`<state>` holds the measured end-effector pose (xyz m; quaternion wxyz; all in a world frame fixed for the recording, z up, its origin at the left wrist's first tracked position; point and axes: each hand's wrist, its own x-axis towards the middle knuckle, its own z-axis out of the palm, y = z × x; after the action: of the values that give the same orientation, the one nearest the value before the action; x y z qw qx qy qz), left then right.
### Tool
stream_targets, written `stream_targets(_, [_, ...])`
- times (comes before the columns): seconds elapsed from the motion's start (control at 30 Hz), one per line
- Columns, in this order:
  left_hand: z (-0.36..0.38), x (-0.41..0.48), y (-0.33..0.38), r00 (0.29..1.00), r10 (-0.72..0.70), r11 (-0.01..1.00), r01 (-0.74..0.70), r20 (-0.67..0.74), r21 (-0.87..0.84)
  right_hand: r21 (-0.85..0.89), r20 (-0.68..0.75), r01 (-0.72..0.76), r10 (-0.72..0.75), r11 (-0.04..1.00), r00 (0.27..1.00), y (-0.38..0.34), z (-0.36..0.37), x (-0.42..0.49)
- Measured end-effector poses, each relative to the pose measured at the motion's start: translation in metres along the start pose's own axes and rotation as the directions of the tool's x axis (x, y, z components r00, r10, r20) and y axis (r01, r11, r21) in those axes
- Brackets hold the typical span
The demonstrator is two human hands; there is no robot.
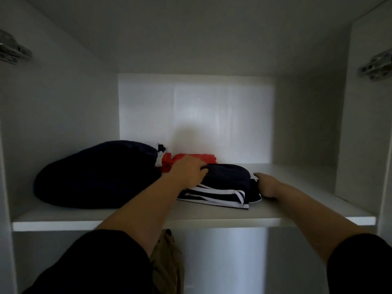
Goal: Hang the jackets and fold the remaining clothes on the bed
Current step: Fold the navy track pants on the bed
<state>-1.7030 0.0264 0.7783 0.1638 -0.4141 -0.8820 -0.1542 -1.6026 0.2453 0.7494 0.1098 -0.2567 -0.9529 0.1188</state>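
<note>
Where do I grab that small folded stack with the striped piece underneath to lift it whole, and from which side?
Come from the front and take the stack at its two short ends, fingers under the striped piece. It lies flat by the front edge of the shelf; its right end is free, where the right hand touches it, while the big dark bundle crowds the left.

Folded navy fabric garment (229, 175) stacked on navy-and-white striped folded piece (214, 195), mid white shelf (297, 209); crumpled red cloth (191, 158) just behind; bulky navy bundle (95, 175) lying left.
</note>
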Motion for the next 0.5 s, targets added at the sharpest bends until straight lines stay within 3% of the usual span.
stream_targets(0.07, [0.01, 0.004, -0.014, 0.948, -0.092, 0.995, 0.075, 0.304, 0.067, 0.166, -0.075, -0.018, 0.031, 0.986, 0.997, -0.003, -0.005, 0.01])
stream_targets(0.1, [0.016, 0.006, -0.014, 0.926, -0.12, 0.986, 0.068, 0.357, 0.155, 0.246, -0.148, -0.02, 0.057, 0.969, 0.987, -0.008, -0.009, 0.014])
stream_targets(0.17, [0.024, 0.01, -0.009, 0.946, -0.112, 0.945, 0.006, 0.305, 0.327, 0.314, -0.224, 0.036, 0.037, 0.949, 0.974, -0.024, -0.016, 0.017])
stream_targets(0.27, [0.026, 0.015, 0.0, 0.977, -0.123, 0.91, 0.04, 0.176, 0.413, 0.211, -0.084, 0.181, -0.167, 0.961, 0.982, -0.056, -0.012, 0.009])
stream_targets(0.37, [0.026, 0.02, -0.004, 0.973, -0.218, 0.92, 0.178, 0.077, 0.349, 0.023, 0.129, 0.273, -0.273, 0.962, 0.953, -0.076, 0.005, 0.011])
stream_targets(0.5, [0.038, 0.016, -0.025, 0.956, -0.262, 0.946, 0.227, 0.135, 0.231, -0.054, 0.166, 0.316, -0.304, 0.947, 0.938, -0.086, 0.025, 0.024])
